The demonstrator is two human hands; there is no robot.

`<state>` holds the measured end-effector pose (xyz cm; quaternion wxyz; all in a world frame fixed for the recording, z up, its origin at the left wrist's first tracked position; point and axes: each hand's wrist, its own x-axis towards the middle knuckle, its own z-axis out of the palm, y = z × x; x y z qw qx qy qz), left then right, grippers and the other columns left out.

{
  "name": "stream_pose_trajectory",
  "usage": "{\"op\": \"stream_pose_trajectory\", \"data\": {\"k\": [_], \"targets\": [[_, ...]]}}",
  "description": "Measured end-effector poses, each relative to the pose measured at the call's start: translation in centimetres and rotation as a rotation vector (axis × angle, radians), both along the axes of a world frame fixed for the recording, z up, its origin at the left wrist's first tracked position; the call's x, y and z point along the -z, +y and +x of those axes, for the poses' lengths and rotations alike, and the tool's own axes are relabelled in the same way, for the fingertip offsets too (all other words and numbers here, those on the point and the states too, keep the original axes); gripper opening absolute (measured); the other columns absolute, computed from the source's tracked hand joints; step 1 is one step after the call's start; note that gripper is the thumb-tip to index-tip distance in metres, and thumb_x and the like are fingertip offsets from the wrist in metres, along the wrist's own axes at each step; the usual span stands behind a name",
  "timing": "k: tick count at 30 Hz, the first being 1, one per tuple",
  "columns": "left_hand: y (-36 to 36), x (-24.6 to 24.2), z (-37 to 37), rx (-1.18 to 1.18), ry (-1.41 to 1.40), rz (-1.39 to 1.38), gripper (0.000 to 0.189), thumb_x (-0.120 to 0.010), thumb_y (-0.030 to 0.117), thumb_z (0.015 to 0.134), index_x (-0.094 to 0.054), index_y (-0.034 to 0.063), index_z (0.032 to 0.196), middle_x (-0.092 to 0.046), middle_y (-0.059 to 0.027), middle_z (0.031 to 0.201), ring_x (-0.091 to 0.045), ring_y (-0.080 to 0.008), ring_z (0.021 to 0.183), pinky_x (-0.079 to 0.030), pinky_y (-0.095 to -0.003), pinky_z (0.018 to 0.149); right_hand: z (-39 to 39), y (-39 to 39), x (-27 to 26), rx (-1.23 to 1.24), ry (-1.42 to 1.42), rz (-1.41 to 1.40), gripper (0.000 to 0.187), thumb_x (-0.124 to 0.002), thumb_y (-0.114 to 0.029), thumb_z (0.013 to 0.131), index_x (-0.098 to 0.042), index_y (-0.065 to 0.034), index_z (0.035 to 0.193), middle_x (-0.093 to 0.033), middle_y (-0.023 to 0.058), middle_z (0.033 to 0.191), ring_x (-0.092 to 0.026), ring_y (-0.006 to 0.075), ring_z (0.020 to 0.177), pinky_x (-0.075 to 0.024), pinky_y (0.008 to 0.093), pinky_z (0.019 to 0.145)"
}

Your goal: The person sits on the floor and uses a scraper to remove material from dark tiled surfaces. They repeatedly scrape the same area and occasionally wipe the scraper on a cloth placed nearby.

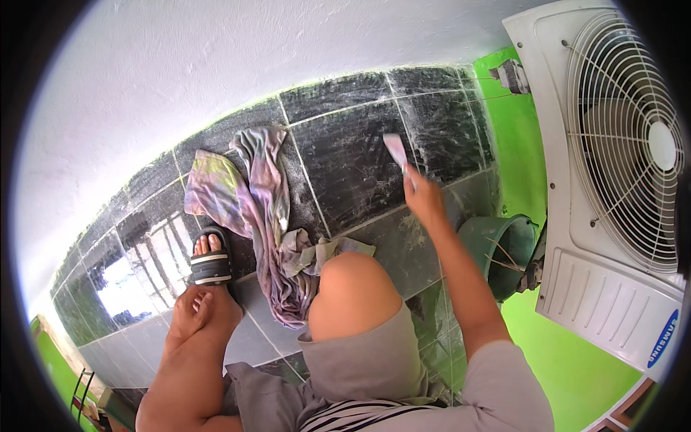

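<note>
My right hand (425,198) grips a scraper (395,148) by its handle. The scraper's flat blade, slightly blurred, is over a black tile (351,162) marked with whitish residue. Resting on my lower leg near the ankle is my left hand (192,313), its fingers loosely curled, with no tool seen in it. A crumpled tie-dyed cloth (259,205) in purple, pink and yellow-green lies across the tiles between my sandalled foot and my bent knee. Part of a greyish cloth (324,254) bunches up beside the knee.
A white air-conditioner outdoor unit (556,216) stands at the right, before a green wall (523,140). Beside it a green bucket (478,237) lies tipped, thin sticks at its mouth. A white wall (216,65) borders the tiles. My black sandal (211,268) is left of the cloth.
</note>
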<state>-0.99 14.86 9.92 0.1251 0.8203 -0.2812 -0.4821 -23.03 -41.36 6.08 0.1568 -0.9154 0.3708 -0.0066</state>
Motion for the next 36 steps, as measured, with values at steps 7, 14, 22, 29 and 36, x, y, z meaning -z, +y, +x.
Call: {"op": "stream_pose_trajectory", "data": {"k": [7, 14, 22, 29, 36], "targets": [[-5.7, 0.4, -3.1, 0.045, -0.523, 0.060, 0.059, -0.053, 0.012, 0.096, -0.026, 0.0094, 0.148, -0.040, -0.0160, 0.143, -0.042, -0.0292, 0.129, -0.034, -0.0361, 0.107, 8.4, -4.7, -1.7, 0.015, 0.198, 0.043, 0.037, -0.055, -0.039, 0.099, -0.067, -0.0265, 0.131, -0.071, 0.0221, 0.108, -0.068, 0.0432, 0.100, -0.0553, 0.0494, 0.086], [-9.0, 1.6, -4.4, 0.032, -0.731, 0.154, 0.070, -0.050, 0.014, 0.097, -0.011, 0.0103, 0.155, -0.028, -0.0168, 0.154, -0.032, -0.0318, 0.140, -0.026, -0.0376, 0.115, 9.9, -2.5, -0.8, 0.088, 0.214, -0.005, 0.040, -0.052, -0.040, 0.099, -0.064, -0.0298, 0.136, -0.073, 0.0203, 0.107, -0.069, 0.0442, 0.099, -0.0550, 0.0489, 0.089], [-9.8, 2.4, -3.7, 0.067, -0.674, 0.268, 0.084, -0.049, 0.020, 0.098, 0.005, 0.0081, 0.161, -0.011, -0.0188, 0.166, -0.015, -0.0373, 0.153, -0.013, -0.0425, 0.126, 13.9, -2.5, -0.5, 0.099, 0.257, 0.013, 0.042, -0.047, -0.036, 0.101, -0.062, -0.0247, 0.138, -0.073, 0.0184, 0.111, -0.068, 0.0412, 0.105, -0.0534, 0.0502, 0.092], [-9.1, -1.2, -6.9, 0.151, -0.509, 0.243, 0.080, -0.055, 0.029, 0.095, -0.011, 0.0031, 0.156, -0.021, -0.0219, 0.161, -0.019, -0.0406, 0.151, -0.014, -0.0488, 0.125, 16.9, -7.6, -0.4, 0.120, 0.213, -0.046, 0.039, -0.047, -0.035, 0.100, -0.067, -0.0198, 0.130, -0.072, 0.0197, 0.114, -0.067, 0.0422, 0.108, -0.0530, 0.0505, 0.094], [-7.6, -4.2, -9.5, 0.191, -0.335, 0.220, 0.080, -0.061, 0.038, 0.091, -0.028, -0.0020, 0.151, -0.031, -0.0250, 0.156, -0.022, -0.0440, 0.149, -0.015, -0.0550, 0.123, 15.6, -6.8, 0.2, 0.097, 0.277, -0.024, 0.042, -0.048, -0.038, 0.100, -0.062, -0.0205, 0.136, -0.071, 0.0230, 0.112, -0.067, 0.0428, 0.105, -0.0536, 0.0505, 0.089]]}}
